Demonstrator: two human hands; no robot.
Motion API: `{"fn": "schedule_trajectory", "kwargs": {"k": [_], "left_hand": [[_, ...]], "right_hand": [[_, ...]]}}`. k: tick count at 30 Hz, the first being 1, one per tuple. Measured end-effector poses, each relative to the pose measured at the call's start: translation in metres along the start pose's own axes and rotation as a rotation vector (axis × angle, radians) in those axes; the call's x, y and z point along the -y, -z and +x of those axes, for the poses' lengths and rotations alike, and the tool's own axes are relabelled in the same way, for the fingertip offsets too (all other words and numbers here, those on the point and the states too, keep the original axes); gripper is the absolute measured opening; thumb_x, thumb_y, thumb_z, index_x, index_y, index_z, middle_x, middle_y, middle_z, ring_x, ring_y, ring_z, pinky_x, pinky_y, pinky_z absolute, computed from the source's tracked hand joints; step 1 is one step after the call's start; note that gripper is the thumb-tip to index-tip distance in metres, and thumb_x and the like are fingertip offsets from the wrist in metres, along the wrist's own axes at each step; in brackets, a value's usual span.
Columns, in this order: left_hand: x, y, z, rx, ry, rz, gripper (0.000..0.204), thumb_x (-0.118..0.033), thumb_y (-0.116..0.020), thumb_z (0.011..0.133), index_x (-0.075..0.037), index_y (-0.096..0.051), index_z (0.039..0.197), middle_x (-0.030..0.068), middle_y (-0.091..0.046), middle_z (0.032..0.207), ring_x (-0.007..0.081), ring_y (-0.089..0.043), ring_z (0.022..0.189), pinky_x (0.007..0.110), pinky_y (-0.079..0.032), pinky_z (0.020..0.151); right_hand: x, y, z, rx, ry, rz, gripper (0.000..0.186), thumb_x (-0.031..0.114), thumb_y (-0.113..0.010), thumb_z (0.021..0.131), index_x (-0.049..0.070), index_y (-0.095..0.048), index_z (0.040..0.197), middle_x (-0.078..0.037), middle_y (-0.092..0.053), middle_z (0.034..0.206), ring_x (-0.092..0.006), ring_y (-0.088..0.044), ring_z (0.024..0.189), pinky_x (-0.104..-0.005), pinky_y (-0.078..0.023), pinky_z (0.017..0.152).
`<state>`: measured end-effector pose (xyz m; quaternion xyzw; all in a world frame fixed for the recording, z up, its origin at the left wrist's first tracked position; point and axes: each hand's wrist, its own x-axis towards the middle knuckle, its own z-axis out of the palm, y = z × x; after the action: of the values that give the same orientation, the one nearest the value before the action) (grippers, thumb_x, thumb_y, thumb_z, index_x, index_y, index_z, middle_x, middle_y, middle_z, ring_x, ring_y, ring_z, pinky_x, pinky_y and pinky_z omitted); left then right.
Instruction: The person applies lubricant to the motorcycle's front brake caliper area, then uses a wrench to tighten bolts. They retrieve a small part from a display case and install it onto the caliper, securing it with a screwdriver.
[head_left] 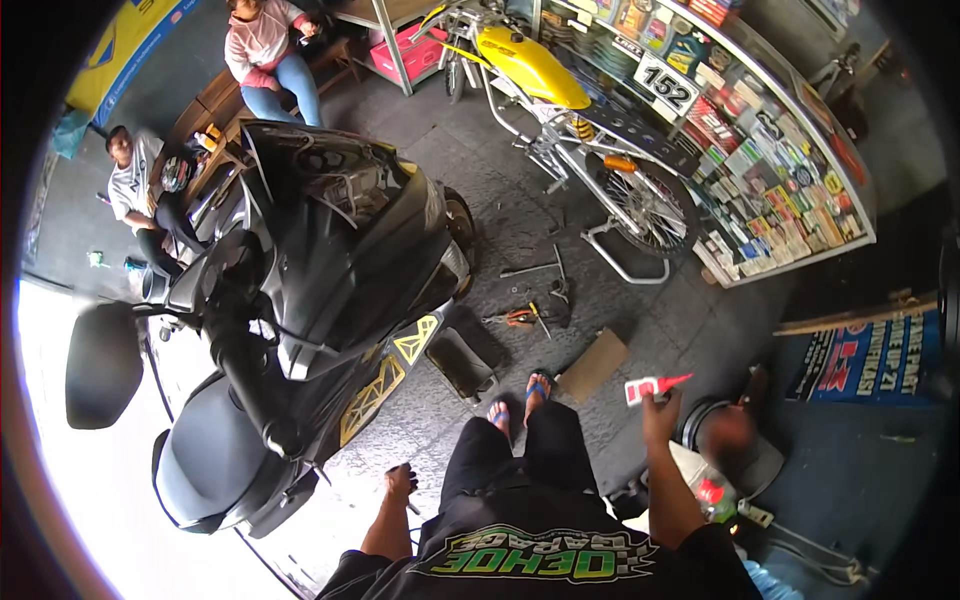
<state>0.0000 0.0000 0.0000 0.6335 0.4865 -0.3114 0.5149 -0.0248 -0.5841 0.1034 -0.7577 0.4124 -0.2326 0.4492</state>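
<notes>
My right hand [660,410] grips a small white-and-red squeeze bottle [640,389] with a pointed red nozzle, held out over the floor to my right. Down by my left side, my left hand [401,481] is closed. A thin dark bit shows below its fingers, too small to name. To the left of my legs stands a large black scooter [330,250], with gold-and-black trim [375,400] along its lower side. Neither hand touches it. Between scooter and feet sits an open dark tray [462,362].
Tools lie ahead of my feet, among them orange-handled pliers [520,318] and a T-handle wrench [545,265]. A cardboard piece [592,366] is by my right foot. A yellow motorcycle [560,110] stands before a glass display case [780,190]. Two people [265,60] sit beyond the scooter.
</notes>
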Motion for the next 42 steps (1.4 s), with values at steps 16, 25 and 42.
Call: {"fn": "schedule_trajectory", "kwargs": {"k": [16, 25, 42], "left_hand": [[-0.111, -0.265, -0.011, -0.286, -0.119, -0.134, 0.027, -0.021, -0.057, 0.092, 0.003, -0.065, 0.098, 0.0106, -0.065, 0.077, 0.0167, -0.060, 0.060, 0.030, -0.049, 0.053], [-0.292, -0.562, 0.081, 0.063, -0.272, -0.107, 0.029, -0.022, -0.060, 0.093, 0.005, -0.065, 0.103, 0.0150, -0.070, 0.091, 0.0190, -0.064, 0.084, 0.032, -0.051, 0.076], [-0.266, -0.706, 0.445, -0.360, -0.640, -0.790, 0.020, -0.017, -0.059, 0.093, 0.002, -0.062, 0.087, 0.0019, -0.059, 0.074, 0.0103, -0.052, 0.068, 0.026, -0.044, 0.063]], "right_hand": [[-0.084, -0.222, 0.342, 0.497, 0.048, -0.151, 0.045, 0.017, -0.076, 0.081, 0.003, -0.054, 0.118, -0.011, -0.064, 0.102, -0.0224, -0.064, 0.092, -0.0348, -0.051, 0.079], [-0.266, -0.422, 0.484, 0.696, 0.288, -0.552, 0.041, 0.020, -0.077, 0.076, 0.000, -0.054, 0.104, -0.020, -0.065, 0.091, -0.0395, -0.065, 0.086, -0.0443, -0.051, 0.076], [-0.448, -0.535, 0.520, 0.741, 0.473, -0.308, 0.045, 0.009, -0.073, 0.082, -0.005, -0.053, 0.119, -0.018, -0.062, 0.112, -0.0296, -0.065, 0.098, -0.0375, -0.052, 0.085]]}}
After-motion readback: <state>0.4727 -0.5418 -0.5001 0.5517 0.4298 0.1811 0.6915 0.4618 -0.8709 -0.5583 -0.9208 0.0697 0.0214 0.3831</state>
